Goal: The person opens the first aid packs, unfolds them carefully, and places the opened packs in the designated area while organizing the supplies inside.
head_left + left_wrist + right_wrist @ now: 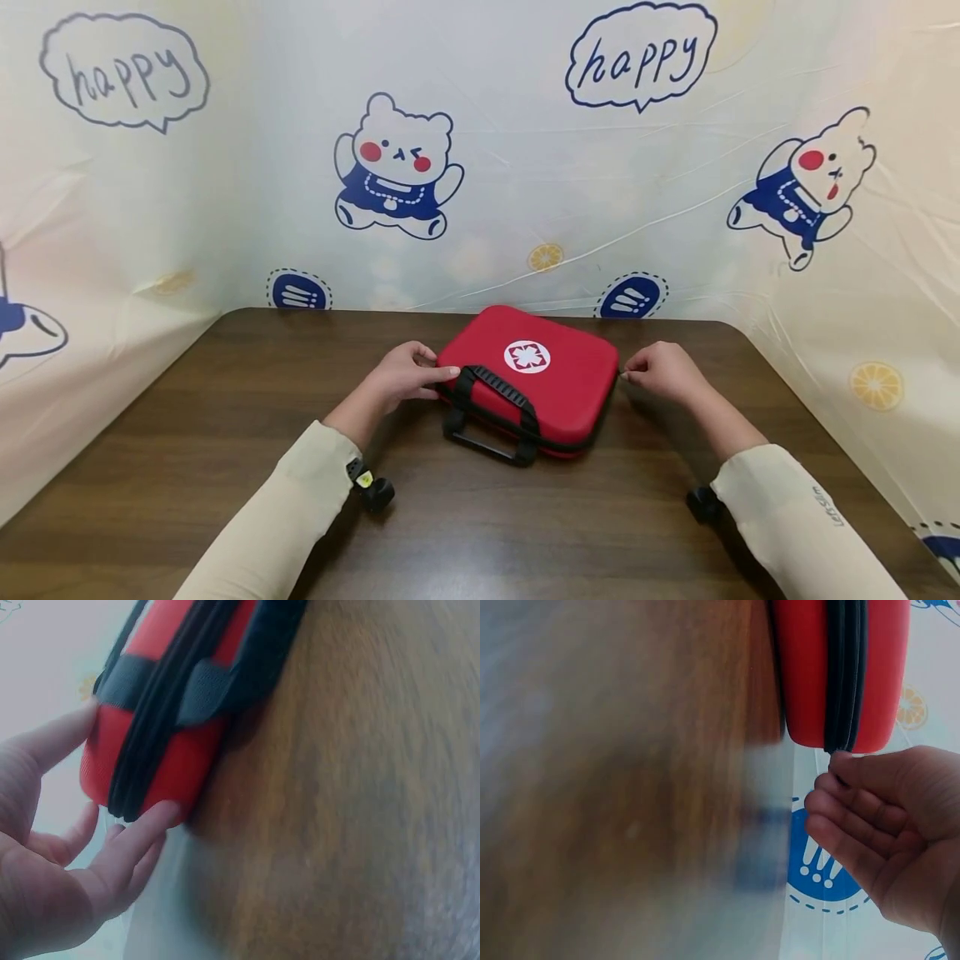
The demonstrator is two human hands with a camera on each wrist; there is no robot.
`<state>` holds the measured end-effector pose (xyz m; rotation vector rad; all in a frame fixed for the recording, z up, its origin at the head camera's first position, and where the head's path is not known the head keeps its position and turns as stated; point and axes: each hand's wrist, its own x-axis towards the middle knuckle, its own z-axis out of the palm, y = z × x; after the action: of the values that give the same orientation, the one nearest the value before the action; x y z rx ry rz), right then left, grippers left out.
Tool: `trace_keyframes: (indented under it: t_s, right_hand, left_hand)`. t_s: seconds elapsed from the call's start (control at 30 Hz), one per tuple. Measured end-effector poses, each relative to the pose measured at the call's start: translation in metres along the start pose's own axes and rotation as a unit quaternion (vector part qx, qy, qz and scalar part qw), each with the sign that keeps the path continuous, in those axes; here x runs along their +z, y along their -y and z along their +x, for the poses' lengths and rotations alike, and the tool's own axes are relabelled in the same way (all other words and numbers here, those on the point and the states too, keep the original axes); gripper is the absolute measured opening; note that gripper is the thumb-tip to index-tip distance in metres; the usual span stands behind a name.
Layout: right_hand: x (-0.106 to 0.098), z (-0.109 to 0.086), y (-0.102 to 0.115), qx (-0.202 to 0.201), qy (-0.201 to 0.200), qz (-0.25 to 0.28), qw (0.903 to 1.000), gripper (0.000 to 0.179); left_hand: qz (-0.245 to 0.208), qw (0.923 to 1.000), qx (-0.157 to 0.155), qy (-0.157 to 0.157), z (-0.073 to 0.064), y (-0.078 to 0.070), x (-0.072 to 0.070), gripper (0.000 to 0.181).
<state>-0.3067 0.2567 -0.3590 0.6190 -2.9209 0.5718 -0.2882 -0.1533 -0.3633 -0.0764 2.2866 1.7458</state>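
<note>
A red first-aid case [564, 350] with a white cross emblem lies on the table, its black carry handle [489, 448] toward the front. My left hand [405, 375] grips the case's left end, the thumb on its upper shell and the fingers against its lower side. At the right end, my right hand [663, 371] pinches a zipper pull between thumb and bent index finger, mostly hidden by the fingertips. The black zipper [844, 667] runs round the edge between the two red shells, which sit together in both wrist views.
The brown wooden table [480, 533] stretches out in front of the case. Behind and at both sides hangs a pale printed curtain [495, 208] with bear drawings. A small black camera [375, 493] is strapped at the left wrist, another [703, 505] at the right.
</note>
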Motion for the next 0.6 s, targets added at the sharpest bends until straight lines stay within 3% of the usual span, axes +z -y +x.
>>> trace_keyframes:
  t_s: [0.2, 0.4, 0.47, 0.6]
  right_hand:
    - [0.001, -0.008, 0.005, -0.024, 0.027, 0.032, 0.9988, 0.005]
    - [0.004, -0.015, 0.017, -0.053, 0.089, 0.086, 0.9909, 0.005]
    - [0.005, -0.016, 0.023, -0.067, 0.104, 0.097, 0.9876, 0.006]
    - [0.009, -0.018, 0.040, -0.101, 0.119, 0.109, 0.9818, 0.007]
  left_hand:
    - [-0.004, 0.9980, 0.017, -0.061, 0.005, 0.004, 0.000, 0.048]
    - [0.000, 0.9919, 0.050, -0.117, 0.008, 0.004, 0.001, 0.043]
    - [0.008, 0.9909, 0.063, -0.119, 0.009, 0.004, 0.001, 0.050]
    - [0.057, 0.9903, 0.087, -0.093, 0.011, 0.003, 0.002, 0.077]
